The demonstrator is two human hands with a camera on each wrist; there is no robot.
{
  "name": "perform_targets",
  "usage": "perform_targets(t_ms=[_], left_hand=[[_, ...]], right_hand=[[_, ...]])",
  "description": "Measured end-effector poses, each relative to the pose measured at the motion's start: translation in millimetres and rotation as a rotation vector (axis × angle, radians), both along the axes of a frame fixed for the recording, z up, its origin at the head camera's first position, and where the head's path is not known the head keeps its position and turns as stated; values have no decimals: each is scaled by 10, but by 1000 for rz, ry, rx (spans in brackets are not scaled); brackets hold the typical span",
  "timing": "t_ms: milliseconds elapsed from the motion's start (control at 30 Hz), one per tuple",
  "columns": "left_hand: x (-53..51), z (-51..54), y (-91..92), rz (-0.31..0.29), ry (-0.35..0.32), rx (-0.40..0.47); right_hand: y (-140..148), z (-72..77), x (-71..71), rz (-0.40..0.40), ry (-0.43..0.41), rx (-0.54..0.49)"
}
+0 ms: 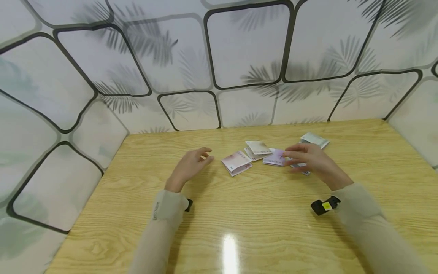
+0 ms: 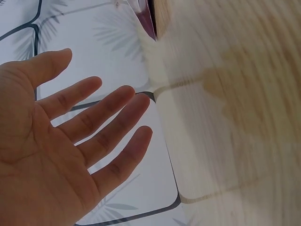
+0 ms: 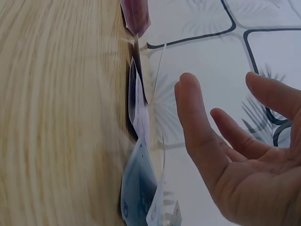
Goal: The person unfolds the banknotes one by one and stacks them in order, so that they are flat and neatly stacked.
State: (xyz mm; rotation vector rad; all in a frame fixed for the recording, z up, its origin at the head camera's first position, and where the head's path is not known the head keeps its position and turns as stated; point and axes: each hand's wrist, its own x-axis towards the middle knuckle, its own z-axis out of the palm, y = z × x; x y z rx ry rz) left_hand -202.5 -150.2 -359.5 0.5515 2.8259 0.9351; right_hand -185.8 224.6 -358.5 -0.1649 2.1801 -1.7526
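Several folded banknotes lie in a loose row on the wooden table. A pinkish-red folded banknote [image 1: 237,163] is nearest my left hand [image 1: 191,165], which hovers to its left with fingers loosely bent and touches nothing. Behind it sits a brownish banknote [image 1: 259,147], with a purple banknote [image 1: 273,157] to the right. My right hand [image 1: 313,160] hangs over a bluish banknote [image 3: 137,181], partly hiding it in the head view. Farther back lies a greenish banknote [image 1: 315,140]. In the right wrist view, the fingers [image 3: 193,108] stand apart from the notes.
The wooden table [image 1: 212,220] meets a wall [image 1: 246,49] covered with a leaf-and-line pattern at the back and sides. Each wrist wears a black strap; the right one's device [image 1: 321,206] has a yellow mark.
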Motion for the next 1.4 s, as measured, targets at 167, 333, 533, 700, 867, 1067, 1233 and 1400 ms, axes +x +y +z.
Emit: perform_targets(t_ms=[167, 333, 533, 700, 867, 1067, 1233, 1400], left_hand=[[-29, 6, 49, -3, -24, -3], [-52, 22, 93, -18, -40, -13], [-84, 20, 150, -46, -61, -22], [-115, 16, 195, -59, -70, -37], [-149, 12, 231, -67, -71, -38], [-169, 2, 284, -53, -113, -30], [-188, -10, 322, -46, -150, -28], [-219, 3, 367, -66, -144, -62]], right_hand=[[-88, -17, -22, 12, -25, -36], [-173, -40, -43, 34, -70, -67], [-272, -75, -61, 57, -85, -80], [-331, -113, -76, 60, -109, -104], [-399, -133, -82, 57, -128, -117], [-476, -162, -95, 87, -138, -138], [-542, -186, -108, 82, -183, -168], [-560, -198, -125, 66, -209, -189]])
